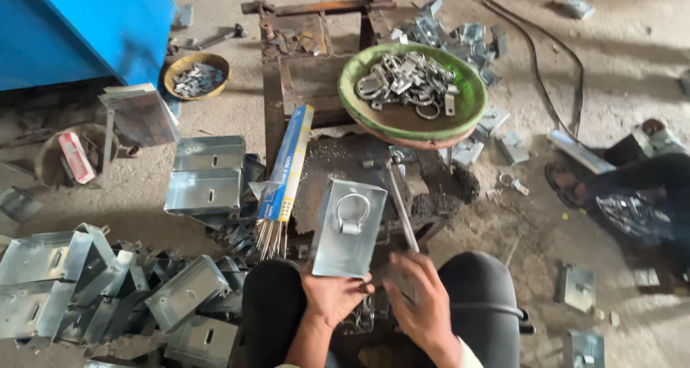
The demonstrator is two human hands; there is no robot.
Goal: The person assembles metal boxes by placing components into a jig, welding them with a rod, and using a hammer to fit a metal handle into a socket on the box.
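My left hand [332, 295] grips the near end of a shiny metal box plate [347, 229] that lies on a dark iron work block [320, 163]. A metal ring with a clamp [351, 213] rests on top of the plate. My right hand [419, 296] is closed around the handle of a hammer [399, 199], whose head points away from me beside the plate. My knees in dark trousers sit on either side of the hands.
A green bowl of metal rings [412, 88] sits beyond the block. A blue box of welding rods [286, 174] lies left of it. Stacked metal boxes [205, 174] and a heap [108, 282] fill the left. Another person's sandalled foot [568, 185] is at right.
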